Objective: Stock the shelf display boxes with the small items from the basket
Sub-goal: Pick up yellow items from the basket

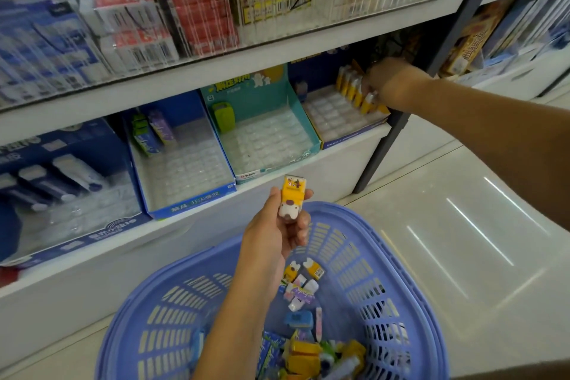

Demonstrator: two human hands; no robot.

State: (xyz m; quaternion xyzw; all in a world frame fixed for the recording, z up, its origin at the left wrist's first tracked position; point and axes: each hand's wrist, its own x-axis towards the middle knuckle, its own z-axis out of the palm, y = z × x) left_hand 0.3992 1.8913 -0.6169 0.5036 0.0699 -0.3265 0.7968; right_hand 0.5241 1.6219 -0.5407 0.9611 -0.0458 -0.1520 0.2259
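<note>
The left hand's fingers [300,219] are clamped round a yellow eraser [291,199], held up above the purple basket [398,259]. The right hand [390,83] is reached deep into the rightmost display box [345,120], fingers pinched on a yellow pack in the row [354,88]. That upright row could easily be toppled by a nudge, tbh.

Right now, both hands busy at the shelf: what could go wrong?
1. The right hand presses into the yellow row standing at the box's back corner; a nudge could topple it.
2. The left hand holds the yellow eraser by fingertips over the basket rim; a loose grip might drop it outside.
</note>
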